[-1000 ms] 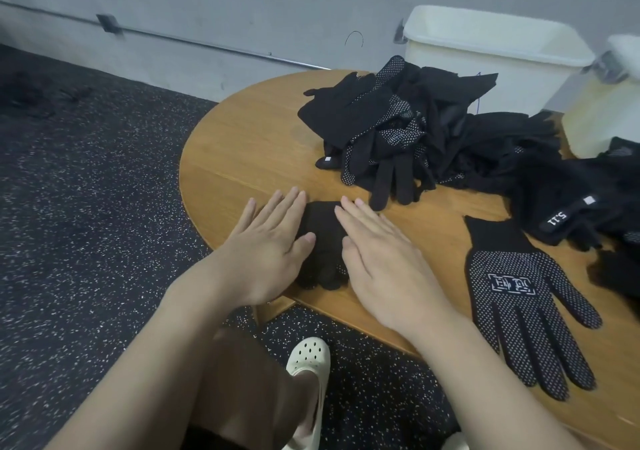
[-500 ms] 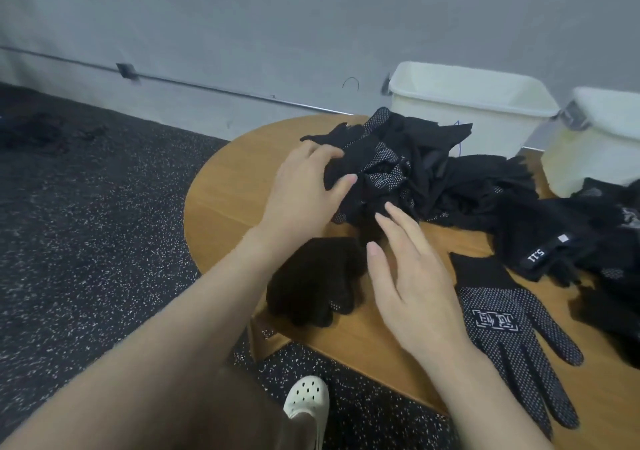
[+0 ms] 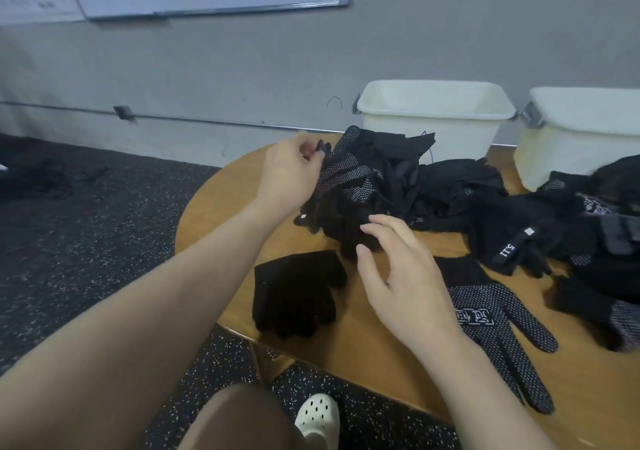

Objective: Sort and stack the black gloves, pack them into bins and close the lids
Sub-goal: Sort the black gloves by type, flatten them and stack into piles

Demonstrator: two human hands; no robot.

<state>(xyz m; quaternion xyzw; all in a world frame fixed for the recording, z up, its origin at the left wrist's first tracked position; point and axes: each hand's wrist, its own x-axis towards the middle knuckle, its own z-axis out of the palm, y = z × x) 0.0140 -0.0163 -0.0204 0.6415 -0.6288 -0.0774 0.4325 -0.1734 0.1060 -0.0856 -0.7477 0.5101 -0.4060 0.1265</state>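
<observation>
- left hand (image 3: 289, 176): grip pinched on a glove edge at the far-left side of the glove pile (image 3: 388, 186), mid bench (image 3: 214, 214)
- folded glove stack (image 3: 298, 293): near bench edge, below the pile
- right hand (image 3: 401, 276): fingers apart, holding nothing, just near of the pile; the nearer hand to the stack
- dotted glove (image 3: 498, 328): flat, fingers pointing near-right
- bins (image 3: 433, 113): far right, lidless

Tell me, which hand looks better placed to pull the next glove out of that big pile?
Probably the left hand: its fingers already pinch a glove at the top of the glove pile. The right hand is open, fingertips only near the pile's front edge.
</observation>
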